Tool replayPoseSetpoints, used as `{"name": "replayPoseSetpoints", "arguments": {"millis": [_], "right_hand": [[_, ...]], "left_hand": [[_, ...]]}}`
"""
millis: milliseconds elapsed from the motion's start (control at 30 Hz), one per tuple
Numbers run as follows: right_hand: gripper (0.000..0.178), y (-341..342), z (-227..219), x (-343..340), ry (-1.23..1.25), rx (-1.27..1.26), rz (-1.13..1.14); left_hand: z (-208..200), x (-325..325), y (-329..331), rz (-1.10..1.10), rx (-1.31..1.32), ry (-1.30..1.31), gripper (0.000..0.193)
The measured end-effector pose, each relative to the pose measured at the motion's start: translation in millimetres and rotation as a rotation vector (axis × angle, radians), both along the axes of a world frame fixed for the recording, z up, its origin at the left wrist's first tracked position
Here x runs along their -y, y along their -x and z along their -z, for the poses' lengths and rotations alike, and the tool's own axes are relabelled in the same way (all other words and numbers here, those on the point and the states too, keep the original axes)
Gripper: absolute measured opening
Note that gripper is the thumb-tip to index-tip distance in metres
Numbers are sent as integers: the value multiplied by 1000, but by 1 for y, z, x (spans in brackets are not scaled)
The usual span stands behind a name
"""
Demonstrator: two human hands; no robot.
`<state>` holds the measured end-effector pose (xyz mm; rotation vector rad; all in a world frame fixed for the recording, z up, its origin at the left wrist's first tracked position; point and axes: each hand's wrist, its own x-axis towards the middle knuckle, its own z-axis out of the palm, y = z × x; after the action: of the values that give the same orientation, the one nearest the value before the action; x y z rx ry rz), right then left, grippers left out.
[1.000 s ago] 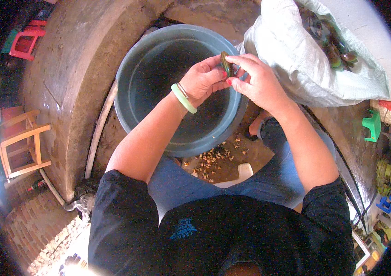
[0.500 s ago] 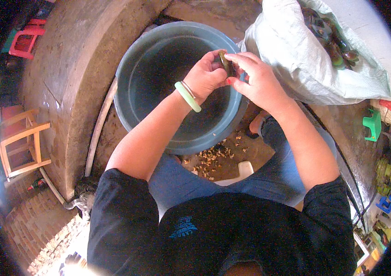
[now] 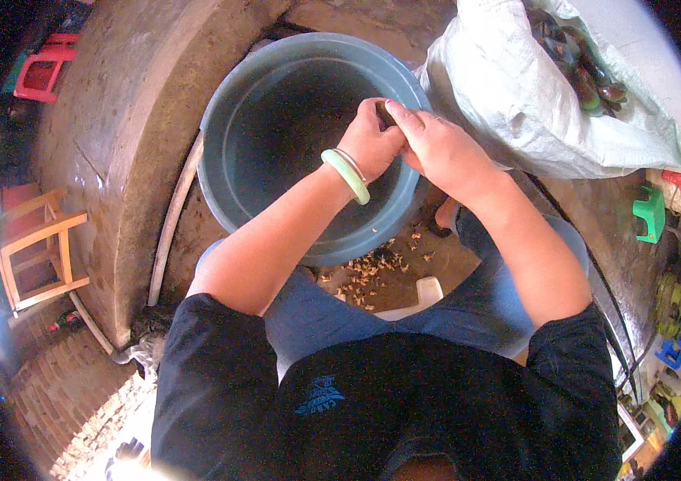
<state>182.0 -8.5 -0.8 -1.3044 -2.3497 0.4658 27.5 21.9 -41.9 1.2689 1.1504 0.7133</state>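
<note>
Over the right part of a large blue-grey tub (image 3: 232,192), my two hands meet around a mussel (image 3: 384,118). Only a small dark strip of its shell shows between the fingers. My left hand (image 3: 374,136), with a pale green bangle and a thin metal one at the wrist, is closed round it. From the other side my right hand (image 3: 441,152) presses in, its thumb and fingers closed against the left. The right fingertips are mostly hidden. Dark, wet shadow fills the tub's inside, so its contents are hard to make out.
A white woven sack (image 3: 501,96) with several dark green mussels (image 3: 585,76) in its mouth stands at the far right. Small yellowish scraps (image 3: 368,280) litter the floor between my feet. At left are a concrete ledge (image 3: 140,120), a pipe (image 3: 172,216) and a wooden stool (image 3: 44,252).
My hands have closed further over the mussel, hiding most of it. They have moved slightly nearer to me, and the right hand has turned over toward the left.
</note>
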Motion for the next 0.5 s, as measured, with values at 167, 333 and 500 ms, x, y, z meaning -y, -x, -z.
{"name": "replayPoseSetpoints", "arguments": {"millis": [167,333,500], "right_hand": [[52,3,-5,0,37,29,47],[48,-6,1,-9,-23,-203,11],[44,-4,-1,-9,-37,-157,78]], "left_hand": [[-7,1,-6,-55,117,172,47],[-28,6,-3,-70,461,302,48],[-26,5,0,-39,507,181,48]]}}
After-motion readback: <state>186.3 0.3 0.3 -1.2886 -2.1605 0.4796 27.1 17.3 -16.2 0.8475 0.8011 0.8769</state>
